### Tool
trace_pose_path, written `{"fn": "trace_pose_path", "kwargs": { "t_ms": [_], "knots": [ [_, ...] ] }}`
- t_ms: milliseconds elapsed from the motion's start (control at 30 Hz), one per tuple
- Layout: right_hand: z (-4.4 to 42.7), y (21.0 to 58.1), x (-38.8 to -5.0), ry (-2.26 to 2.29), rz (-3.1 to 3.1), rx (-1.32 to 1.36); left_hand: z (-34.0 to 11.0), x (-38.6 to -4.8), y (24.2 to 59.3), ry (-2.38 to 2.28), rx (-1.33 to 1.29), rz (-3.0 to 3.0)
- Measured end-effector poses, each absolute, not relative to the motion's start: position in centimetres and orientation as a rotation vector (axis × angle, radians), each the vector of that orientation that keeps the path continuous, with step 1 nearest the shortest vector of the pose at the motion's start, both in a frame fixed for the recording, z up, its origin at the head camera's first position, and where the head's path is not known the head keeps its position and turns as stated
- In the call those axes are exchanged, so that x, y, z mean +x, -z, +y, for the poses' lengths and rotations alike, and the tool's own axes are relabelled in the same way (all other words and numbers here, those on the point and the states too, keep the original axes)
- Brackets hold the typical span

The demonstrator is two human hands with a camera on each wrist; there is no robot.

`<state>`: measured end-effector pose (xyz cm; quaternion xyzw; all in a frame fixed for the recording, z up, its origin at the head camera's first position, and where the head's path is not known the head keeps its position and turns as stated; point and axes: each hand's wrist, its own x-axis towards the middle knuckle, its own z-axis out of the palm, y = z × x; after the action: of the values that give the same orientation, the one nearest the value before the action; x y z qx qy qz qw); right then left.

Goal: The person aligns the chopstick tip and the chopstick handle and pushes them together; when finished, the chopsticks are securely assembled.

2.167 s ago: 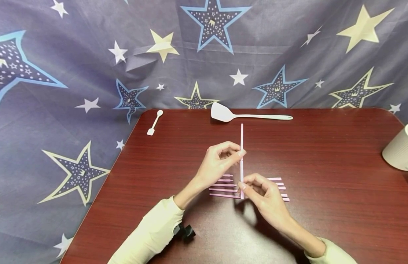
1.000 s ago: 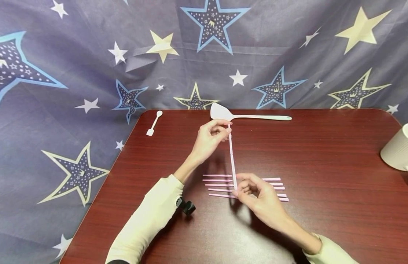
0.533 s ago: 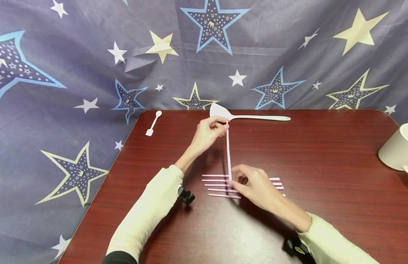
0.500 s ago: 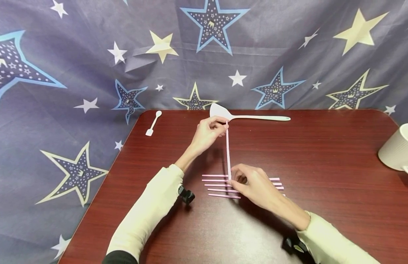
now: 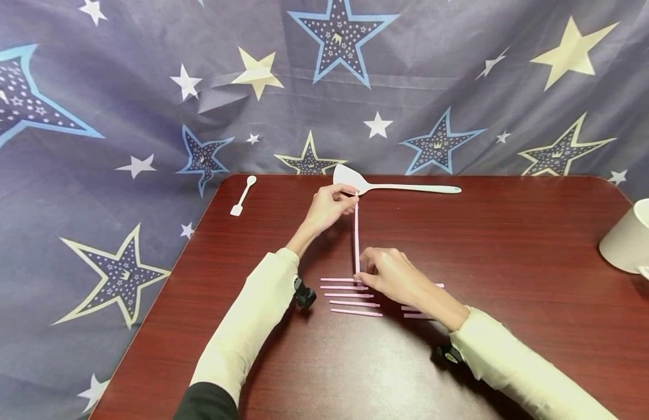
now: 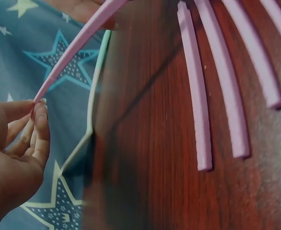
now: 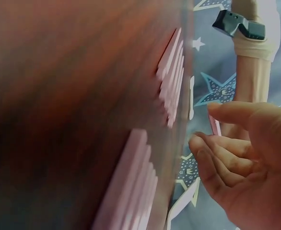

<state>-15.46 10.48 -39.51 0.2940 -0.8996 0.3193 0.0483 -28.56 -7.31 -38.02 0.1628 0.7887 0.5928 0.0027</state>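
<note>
A long pink rod [image 5: 357,233] with a visible joint runs away from me above the dark red table. My left hand [image 5: 329,207] pinches its far end between thumb and fingertips, close to the spatula's white blade. At the rod's near end, my right hand [image 5: 392,274] holds it between thumb and fingers. Several shorter pink sticks [image 5: 350,296] lie in a row below and left of the right hand. A second row of pink sticks [image 5: 418,316] is partly hidden under the right hand and wrist. In the left wrist view, the left hand [image 6: 18,148] grips the rod's narrow tip.
A white spatula [image 5: 413,187] lies along the table's back edge. Near the back left corner is a small white double-ended spoon [image 5: 244,195]. A ribbed white mug [image 5: 631,239] stands at the right. Behind the table [image 5: 513,245] hangs a grey curtain [image 5: 439,52] with stars.
The left hand has moved from the rod's middle to its far end. Both hands have shifted the rod left and away from me. The right forearm now covers more of the right row.
</note>
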Motion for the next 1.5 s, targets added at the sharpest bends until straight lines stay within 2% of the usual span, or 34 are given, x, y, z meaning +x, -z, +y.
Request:
{"fn": "trace_pose_path", "kwargs": {
  "t_ms": [400,1500],
  "knots": [
    [9.9,39.7,-17.4,-0.818,-2.837,0.932,-8.0,-30.2,39.5,-1.732,0.398,2.563],
    [8.8,40.3,-19.1,-0.676,-2.909,0.959,-8.5,-31.8,42.3,-1.132,0.384,2.841]
  ]
}}
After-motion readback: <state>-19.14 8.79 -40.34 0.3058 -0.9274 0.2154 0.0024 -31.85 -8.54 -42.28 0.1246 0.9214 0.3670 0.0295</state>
